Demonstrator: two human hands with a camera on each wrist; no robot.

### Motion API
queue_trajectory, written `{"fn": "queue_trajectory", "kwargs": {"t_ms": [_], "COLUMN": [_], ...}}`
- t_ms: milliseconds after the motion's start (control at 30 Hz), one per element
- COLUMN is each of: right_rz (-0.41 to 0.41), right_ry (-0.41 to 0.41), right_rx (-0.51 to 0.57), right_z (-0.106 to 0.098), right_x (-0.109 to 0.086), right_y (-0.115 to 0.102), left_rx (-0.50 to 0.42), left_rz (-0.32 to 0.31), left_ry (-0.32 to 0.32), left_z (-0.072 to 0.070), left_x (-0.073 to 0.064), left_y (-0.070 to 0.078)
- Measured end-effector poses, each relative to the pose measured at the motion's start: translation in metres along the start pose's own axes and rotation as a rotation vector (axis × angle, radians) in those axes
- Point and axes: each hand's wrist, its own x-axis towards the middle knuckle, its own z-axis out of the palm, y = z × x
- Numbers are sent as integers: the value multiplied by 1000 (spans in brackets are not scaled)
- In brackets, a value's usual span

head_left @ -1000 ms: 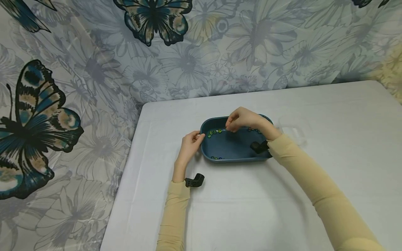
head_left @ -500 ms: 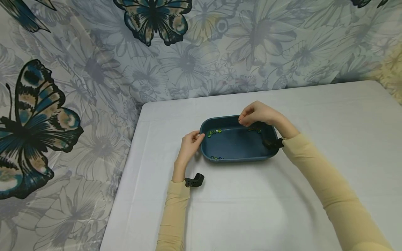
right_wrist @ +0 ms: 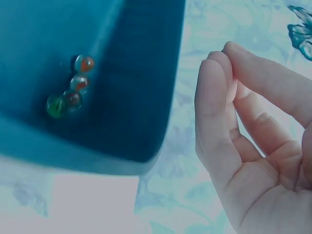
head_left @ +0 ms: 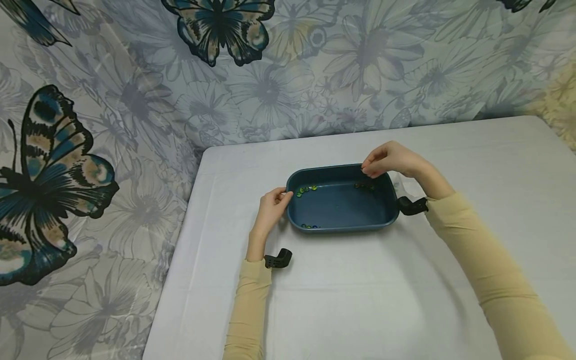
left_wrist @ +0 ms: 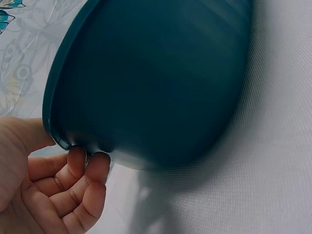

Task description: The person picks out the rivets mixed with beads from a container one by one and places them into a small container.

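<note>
A deep blue oblong tray stands on the table. Its left end is gripped by my left hand, thumb on the rim and fingertips against the outer wall in the left wrist view. Over the far right rim hovers my right hand, thumb and fingertips together. A tiny dark edge shows between those fingertips; what they pinch is mostly hidden. Green marbles lie in the far left corner, more marbles at the near left. Near the far right, several marbles with red or green swirls sit in a row.
A clear plastic container is partly visible behind my right wrist, right of the tray. White cloth covers the table. A wall hanging with flowers and butterflies rises behind the far and left edges. Both wrists wear black cameras.
My right hand has moved from above the tray's far left part rightward to its far right rim, uncovering the tray's middle. The left hand and tray stay put.
</note>
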Motion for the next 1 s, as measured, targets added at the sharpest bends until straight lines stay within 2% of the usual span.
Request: {"fn": "queue_trajectory", "kwargs": {"t_ms": [433,1000], "right_rz": [15,77], "right_ry": [41,82], "right_rx": [-13,31], "right_z": [-19,-37], "right_x": [-21,-42], "right_y": [13,30], "left_rx": [-4,1], "left_rz": [0,-16], "left_ry": [-7,-8], "left_z": [-1,-1], "left_x": [-1,-1], "left_y": [0,1]}}
